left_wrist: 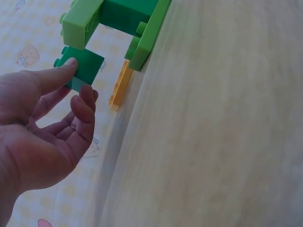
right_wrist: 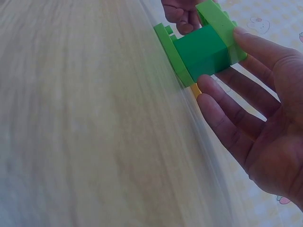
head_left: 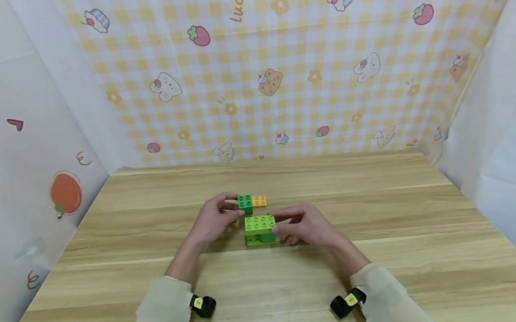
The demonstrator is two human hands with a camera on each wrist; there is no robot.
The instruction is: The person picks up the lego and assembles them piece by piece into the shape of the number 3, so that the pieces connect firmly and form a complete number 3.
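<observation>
In the head view my left hand (head_left: 210, 220) pinches a dark green two-by-two toy brick (head_left: 245, 204) between thumb and fingers; the left wrist view shows the thumb on its side. A low yellow-orange brick (head_left: 260, 201) lies on the table just right of it. Nearer to me stands a stack: a lime green studded brick (head_left: 260, 225) on top, a dark green brick (right_wrist: 202, 53) under its right end, and a thin lime green plate (right_wrist: 174, 59) at the bottom. My right hand (head_left: 312, 227) holds the stack at its right end, thumb on the top brick.
The wood-grain table (head_left: 273, 292) spreads around the bricks. A yellow checked cloth (head_left: 245, 51) hangs at its back edge, with white cloth at the left and right. Both sleeves carry a black wrist camera (head_left: 204, 305).
</observation>
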